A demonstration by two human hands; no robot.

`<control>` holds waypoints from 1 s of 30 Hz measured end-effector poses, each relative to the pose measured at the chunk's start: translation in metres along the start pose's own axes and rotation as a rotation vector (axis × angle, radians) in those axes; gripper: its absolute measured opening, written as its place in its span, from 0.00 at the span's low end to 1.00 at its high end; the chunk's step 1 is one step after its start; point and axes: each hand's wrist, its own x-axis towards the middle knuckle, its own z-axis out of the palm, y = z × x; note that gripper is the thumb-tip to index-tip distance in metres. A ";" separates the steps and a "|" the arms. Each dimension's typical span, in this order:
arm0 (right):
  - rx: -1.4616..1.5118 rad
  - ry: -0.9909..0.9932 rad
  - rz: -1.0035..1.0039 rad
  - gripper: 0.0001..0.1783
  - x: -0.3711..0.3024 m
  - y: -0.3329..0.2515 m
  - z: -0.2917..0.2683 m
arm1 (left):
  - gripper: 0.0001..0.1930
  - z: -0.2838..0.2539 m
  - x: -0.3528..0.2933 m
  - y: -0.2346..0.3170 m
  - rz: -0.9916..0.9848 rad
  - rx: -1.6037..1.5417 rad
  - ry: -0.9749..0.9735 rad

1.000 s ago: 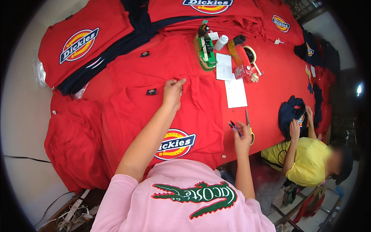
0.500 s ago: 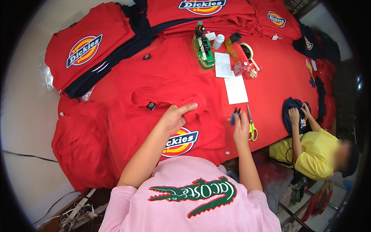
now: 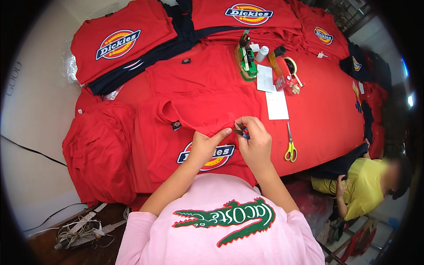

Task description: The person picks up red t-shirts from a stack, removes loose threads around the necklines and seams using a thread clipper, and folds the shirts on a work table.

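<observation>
In front of me lies a red T-shirt with a round printed logo on its chest and a dark label inside the neck. My left hand pinches the neckband, thumb on top, and lifts it a little off the table. Small blue-handled thread snips are in my right hand. Their dark blades point left at the pinched neckband, close by my left thumb; whether they touch the fabric I cannot tell. Yellow-green scissors lie on the red table to the right.
A crumpled red garment heap sits at left. Folded red shirts line the far side. Beyond my hands stand a green tape dispenser, a white bottle and paper sheets. A person in yellow handles dark cloth at right.
My right hand has moved left with the snips, up to the neckband in my left hand. The co-worker has pulled the dark garment toward the table's near edge.
</observation>
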 end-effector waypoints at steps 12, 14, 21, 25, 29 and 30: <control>0.848 -0.254 0.637 0.05 -0.013 0.004 0.001 | 0.20 -0.003 -0.001 0.020 -0.380 -0.357 -0.129; 0.903 -0.250 0.667 0.04 -0.013 0.005 0.000 | 0.19 -0.006 0.001 0.024 -0.453 -0.397 -0.137; 0.417 -0.037 0.204 0.02 -0.014 0.004 0.014 | 0.11 0.003 0.006 0.009 -0.283 -0.485 -0.119; 0.440 0.013 0.307 0.02 -0.016 0.002 0.012 | 0.09 0.005 0.005 0.008 -0.245 -0.360 -0.056; 0.460 0.042 0.296 0.02 -0.017 -0.003 0.012 | 0.11 0.004 0.003 0.009 -0.234 -0.289 -0.008; 0.521 0.025 0.351 0.02 -0.017 -0.004 0.012 | 0.11 0.004 0.003 0.010 -0.229 -0.283 -0.002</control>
